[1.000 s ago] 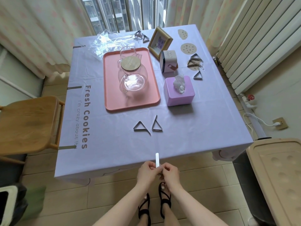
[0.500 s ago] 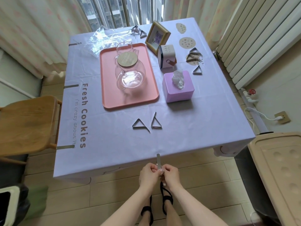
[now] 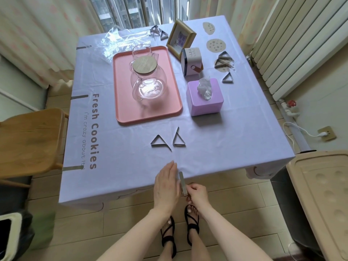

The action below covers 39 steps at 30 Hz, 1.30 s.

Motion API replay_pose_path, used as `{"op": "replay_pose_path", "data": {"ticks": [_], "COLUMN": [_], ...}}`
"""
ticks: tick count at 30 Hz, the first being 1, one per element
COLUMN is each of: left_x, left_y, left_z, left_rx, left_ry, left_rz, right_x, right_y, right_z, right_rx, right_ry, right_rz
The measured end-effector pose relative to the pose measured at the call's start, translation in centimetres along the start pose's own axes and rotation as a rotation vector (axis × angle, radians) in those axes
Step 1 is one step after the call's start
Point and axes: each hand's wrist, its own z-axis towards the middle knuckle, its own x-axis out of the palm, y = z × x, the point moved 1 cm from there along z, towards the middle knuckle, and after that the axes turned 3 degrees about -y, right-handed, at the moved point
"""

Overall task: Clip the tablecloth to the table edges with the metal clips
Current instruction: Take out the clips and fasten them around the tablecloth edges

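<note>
A lilac tablecloth (image 3: pixel 216 144) covers the square table. At the near edge a metal clip (image 3: pixel 182 182) sits over the cloth's rim. My right hand (image 3: pixel 197 193) pinches the clip's lower end with curled fingers. My left hand (image 3: pixel 166 183) lies flat on the cloth just left of the clip, fingers straight. Two loose triangular clips (image 3: pixel 160 142) (image 3: pixel 178 139) lie on the cloth a little beyond my hands. Three clips (image 3: pixel 73 168) (image 3: pixel 80 97) (image 3: pixel 83 47) sit on the left edge.
A pink tray (image 3: pixel 122 113) holds a glass jug (image 3: pixel 148 81). A purple tissue box (image 3: pixel 205 98), a small white box (image 3: pixel 192 61), a picture frame (image 3: pixel 180 38) and more clips (image 3: pixel 224 62) (image 3: pixel 158 32) are farther back. A wooden chair (image 3: pixel 28 140) stands left, a beige bin (image 3: pixel 323 194) right.
Both hands pinched the clip off the near edge. Now the clip sits over the edge, and my left hand has let go and lies flat on the cloth beside it.
</note>
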Motion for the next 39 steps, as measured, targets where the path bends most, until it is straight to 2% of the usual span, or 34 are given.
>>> {"op": "replay_pose_path", "data": {"ticks": [3, 7, 13, 21, 39], "left_x": [0.9, 0.8, 0.4, 0.2, -0.3], "left_y": [0.9, 1.1, 1.3, 0.9, 1.2], "left_z": [-0.7, -2.1, -2.3, -2.1, -2.8], "left_rx": [0.149, 0.168, 0.215, 0.177, 0.203], "left_ry": [0.129, 0.257, 0.247, 0.314, 0.329], "left_rz": [0.150, 0.195, 0.243, 0.242, 0.169], "right_x": [0.1, 0.4, 0.7, 1.3, 1.4], "right_y": [-0.2, -0.4, 0.4, 1.4, 1.3], "right_z": [-0.1, -0.2, -0.2, 0.2, 0.0], "right_rx": [0.021, 0.049, 0.072, 0.104, 0.200], "right_ry": [-0.009, 0.000, 0.015, -0.032, -0.043], "right_rz": [0.019, 0.043, 0.099, 0.128, 0.174]}}
